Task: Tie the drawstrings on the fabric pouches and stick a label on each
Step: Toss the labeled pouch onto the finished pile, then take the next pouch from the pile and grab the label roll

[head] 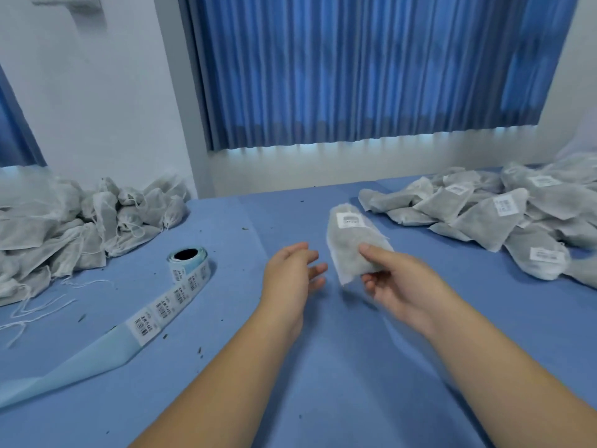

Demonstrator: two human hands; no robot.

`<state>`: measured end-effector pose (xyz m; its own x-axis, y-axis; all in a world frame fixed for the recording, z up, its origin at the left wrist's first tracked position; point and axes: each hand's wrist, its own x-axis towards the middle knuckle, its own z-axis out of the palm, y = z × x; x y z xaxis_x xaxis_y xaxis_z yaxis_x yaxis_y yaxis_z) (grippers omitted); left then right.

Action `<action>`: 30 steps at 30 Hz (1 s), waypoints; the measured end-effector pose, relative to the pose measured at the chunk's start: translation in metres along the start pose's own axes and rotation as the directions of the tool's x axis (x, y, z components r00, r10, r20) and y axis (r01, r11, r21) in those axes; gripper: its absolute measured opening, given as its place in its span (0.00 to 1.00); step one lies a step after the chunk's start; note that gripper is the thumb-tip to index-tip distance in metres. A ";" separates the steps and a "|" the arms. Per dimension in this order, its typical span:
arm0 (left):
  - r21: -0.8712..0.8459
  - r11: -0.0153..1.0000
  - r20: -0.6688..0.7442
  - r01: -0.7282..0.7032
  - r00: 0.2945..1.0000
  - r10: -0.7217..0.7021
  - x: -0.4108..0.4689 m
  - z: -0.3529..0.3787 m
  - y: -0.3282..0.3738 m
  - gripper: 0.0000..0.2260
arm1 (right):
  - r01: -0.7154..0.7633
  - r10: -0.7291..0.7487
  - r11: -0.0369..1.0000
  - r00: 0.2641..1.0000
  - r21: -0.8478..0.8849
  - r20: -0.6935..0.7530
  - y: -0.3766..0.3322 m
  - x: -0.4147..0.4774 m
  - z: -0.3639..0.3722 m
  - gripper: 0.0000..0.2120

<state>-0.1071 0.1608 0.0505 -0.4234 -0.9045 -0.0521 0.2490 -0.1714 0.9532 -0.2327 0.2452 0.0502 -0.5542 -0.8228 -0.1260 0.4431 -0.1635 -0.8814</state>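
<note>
My right hand (392, 279) pinches the lower end of a grey-white fabric pouch (350, 237), held above the blue table with its white barcode label (349, 219) at the far end. Just left of the pouch, my left hand (292, 270) hovers with relaxed fingers and holds nothing. A roll of barcode labels (187, 263) stands at the left, and its strip (151, 315) trails toward the near left edge. Unlabelled pouches lie heaped at the far left (74, 227). Labelled pouches lie piled at the far right (504, 215).
Loose white strings (42, 305) lie near the left pile. Small dark crumbs dot the blue table cover (323, 367). A white wall and blue curtains (355, 69) stand behind the table.
</note>
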 end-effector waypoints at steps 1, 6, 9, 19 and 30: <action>-0.026 1.000 -0.001 0.009 1.000 -0.009 0.000 0.004 0.000 0.07 | 0.032 -0.025 0.991 0.998 0.133 -0.053 -0.007 0.004 -0.007 0.03; -0.077 0.997 0.003 0.032 1.000 -0.031 -0.002 -0.002 0.004 0.06 | 0.039 0.027 0.964 0.970 0.262 -0.243 -0.014 0.021 -0.017 0.02; -0.079 0.996 -0.024 0.037 0.999 -0.039 -0.002 -0.022 0.014 0.06 | -0.050 0.082 0.987 0.972 0.150 -0.219 0.006 0.026 0.006 0.08; 0.013 0.997 -0.198 -0.082 0.977 0.083 -0.012 -0.146 0.076 0.04 | 0.012 0.026 0.977 0.984 -0.211 0.174 0.075 0.013 0.166 0.03; 0.736 0.676 -0.279 0.046 0.930 0.240 -0.010 -0.288 0.113 0.05 | 0.688 -0.393 0.497 0.722 -0.529 0.569 0.154 -0.012 0.267 0.11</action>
<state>0.1764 0.0375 0.0730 -0.0910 -0.9910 0.0977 -0.4923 0.1300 0.8607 0.0303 0.0844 0.0370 -0.1733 -0.8395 0.5150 -0.5341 -0.3592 -0.7653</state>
